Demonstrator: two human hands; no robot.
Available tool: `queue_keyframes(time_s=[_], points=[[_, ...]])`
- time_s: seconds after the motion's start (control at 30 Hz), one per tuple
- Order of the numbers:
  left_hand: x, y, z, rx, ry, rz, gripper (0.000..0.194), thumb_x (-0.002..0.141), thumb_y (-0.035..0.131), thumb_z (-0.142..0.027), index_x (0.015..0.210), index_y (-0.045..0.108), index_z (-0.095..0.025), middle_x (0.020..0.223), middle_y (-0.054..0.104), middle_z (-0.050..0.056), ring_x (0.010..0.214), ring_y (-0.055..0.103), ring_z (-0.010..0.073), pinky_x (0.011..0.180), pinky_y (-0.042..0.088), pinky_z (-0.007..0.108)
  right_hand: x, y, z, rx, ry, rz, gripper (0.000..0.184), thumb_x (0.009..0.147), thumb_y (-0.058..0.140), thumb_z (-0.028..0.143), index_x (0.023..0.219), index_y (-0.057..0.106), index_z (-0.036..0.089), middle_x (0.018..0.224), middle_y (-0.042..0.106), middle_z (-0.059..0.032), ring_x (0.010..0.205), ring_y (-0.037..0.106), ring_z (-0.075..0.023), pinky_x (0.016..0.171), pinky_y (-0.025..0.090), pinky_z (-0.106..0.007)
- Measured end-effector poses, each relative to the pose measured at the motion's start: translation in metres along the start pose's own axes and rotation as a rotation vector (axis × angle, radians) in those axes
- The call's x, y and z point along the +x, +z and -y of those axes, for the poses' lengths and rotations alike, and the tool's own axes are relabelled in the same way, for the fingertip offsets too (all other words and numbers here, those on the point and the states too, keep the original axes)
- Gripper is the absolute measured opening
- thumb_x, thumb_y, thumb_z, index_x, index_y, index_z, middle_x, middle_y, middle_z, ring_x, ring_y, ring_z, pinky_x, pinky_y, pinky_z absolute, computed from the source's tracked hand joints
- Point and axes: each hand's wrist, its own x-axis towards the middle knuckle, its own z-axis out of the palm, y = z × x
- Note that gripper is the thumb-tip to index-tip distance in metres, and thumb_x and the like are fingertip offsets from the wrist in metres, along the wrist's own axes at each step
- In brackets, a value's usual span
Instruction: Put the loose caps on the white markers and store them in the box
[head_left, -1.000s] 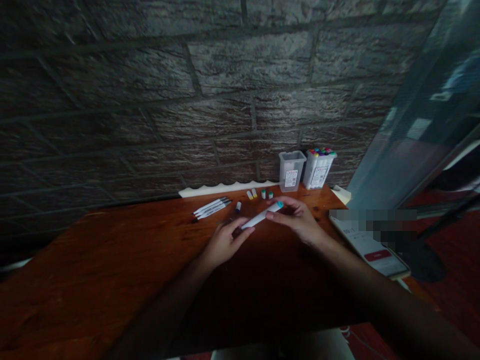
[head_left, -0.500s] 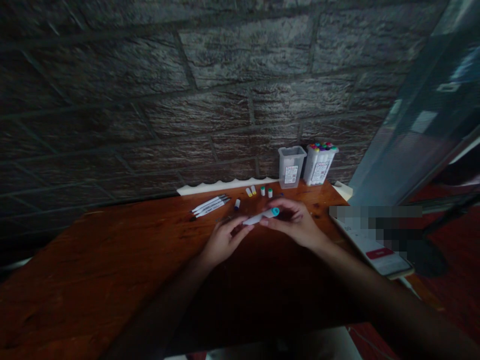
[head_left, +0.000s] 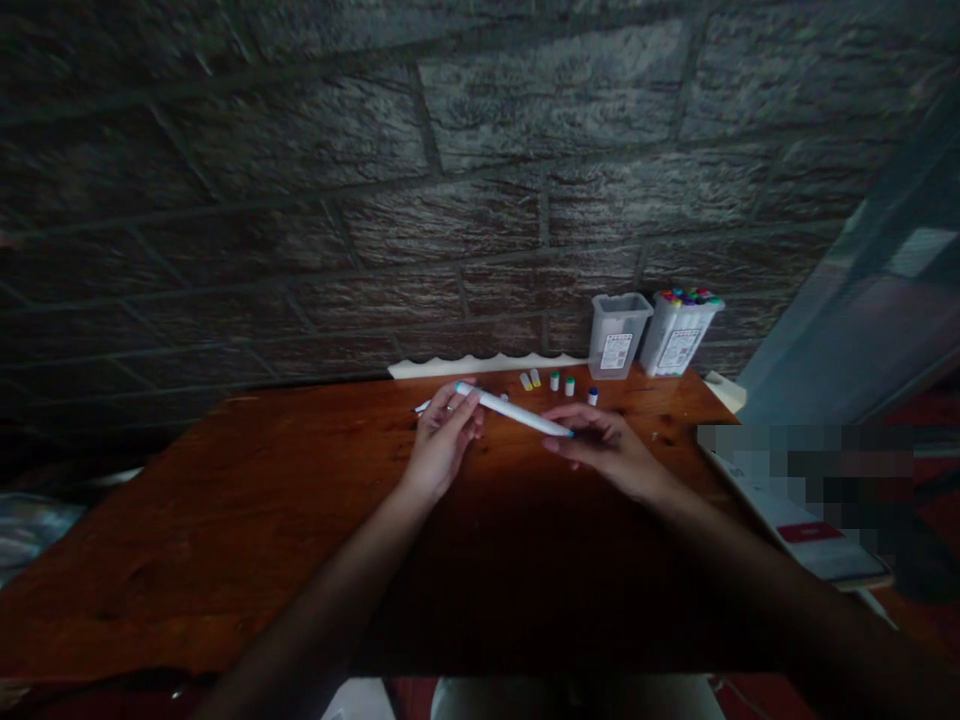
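A white marker (head_left: 514,411) with teal ends is held slantwise above the table, its left end higher. My left hand (head_left: 442,440) is closed on the marker's left end, thumb along the barrel. Fingers of my right hand (head_left: 604,445) pinch the other end, where a bit of teal shows. Behind the hands stand two green-topped caps (head_left: 555,382) and a blue-topped cap (head_left: 592,397). Two yellow-and-white caps (head_left: 531,380) lie beside them. The pens left of these are mostly hidden by my left hand; only a tip (head_left: 422,407) shows.
At the back right stand a clear plastic container (head_left: 616,345) and another container (head_left: 679,345) full of colourful markers. A white wavy strip (head_left: 480,366) runs along the brick wall (head_left: 345,200). A tablet-like device (head_left: 814,535) lies at the right edge of the wooden table (head_left: 247,540).
The marker has been turned, its teal end now in my left hand instead of on the right. My left hand has risen over the pens. The view has swung left.
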Motion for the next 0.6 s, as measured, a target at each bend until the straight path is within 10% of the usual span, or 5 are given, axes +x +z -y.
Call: queue_keyframes(time_s=[0.33, 0.6], points=[[-0.002, -0.001, 0.001, -0.057, -0.064, 0.093, 0.034, 0.077, 0.074, -0.019, 0.111, 0.067, -0.02, 0.105, 0.071, 0.006, 0.089, 0.065, 0.013, 0.07, 0.05, 0.02, -0.004, 0.006, -0.026, -0.291, -0.087, 0.087, 0.031, 0.073, 0.077, 0.035, 0.095, 0.059, 0.022, 0.086, 0.061, 0.0014, 0.077, 0.058, -0.0119, 0.07, 0.048, -0.026], [-0.003, 0.002, 0.0, -0.058, -0.08, 0.104, 0.037, 0.074, 0.077, -0.019, 0.11, 0.068, -0.021, 0.093, 0.072, 0.002, 0.086, 0.069, 0.0141, 0.076, 0.052, 0.022, -0.009, 0.005, -0.017, -0.555, -0.042, 0.192, 0.029, 0.078, 0.07, 0.045, 0.094, 0.065, 0.021, 0.069, 0.055, 0.0043, 0.06, 0.049, -0.0097, 0.055, 0.039, -0.023]])
